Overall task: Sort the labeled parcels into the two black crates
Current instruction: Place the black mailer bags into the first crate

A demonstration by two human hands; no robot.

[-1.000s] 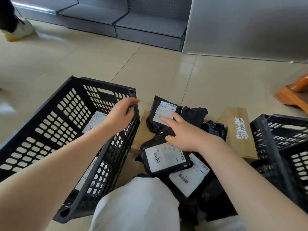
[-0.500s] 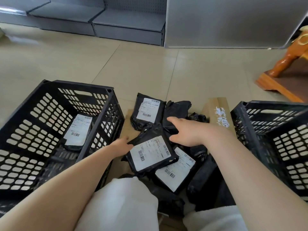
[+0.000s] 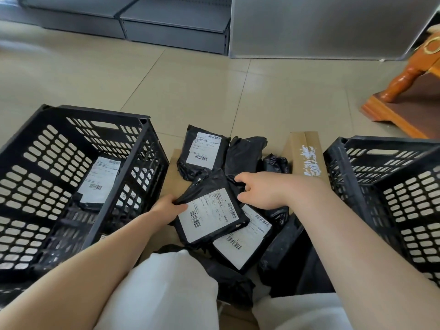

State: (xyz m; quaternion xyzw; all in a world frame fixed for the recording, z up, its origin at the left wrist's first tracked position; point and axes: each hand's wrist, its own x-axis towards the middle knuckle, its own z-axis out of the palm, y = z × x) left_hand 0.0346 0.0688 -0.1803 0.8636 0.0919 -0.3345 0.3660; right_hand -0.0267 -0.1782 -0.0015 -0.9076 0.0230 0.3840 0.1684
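Note:
Black plastic parcels with white labels lie heaped on the floor between two black crates. My left hand (image 3: pixel 166 207) pinches the left edge of the top labeled parcel (image 3: pixel 209 215). My right hand (image 3: pixel 259 189) hovers at that parcel's upper right corner, fingers spread and touching the black wrapping. Under it lies a second labeled parcel (image 3: pixel 242 244), and a third (image 3: pixel 202 151) sits farther back. The left crate (image 3: pixel 47 148) holds one labeled parcel (image 3: pixel 98 179). The right crate (image 3: pixel 385 186) shows no parcel in its visible part.
A brown cardboard box (image 3: pixel 307 156) lies beside the right crate. Unlabeled black bags (image 3: pixel 245 151) fill the pile's back. My knees in white trousers (image 3: pixel 162 291) are at the bottom. Grey shelving (image 3: pixel 171 22) and an orange wooden furniture leg (image 3: pixel 404 82) stand beyond.
My left hand came from above the left crate down to the pile and took hold of the top parcel's left edge. My right hand slid to its upper right corner.

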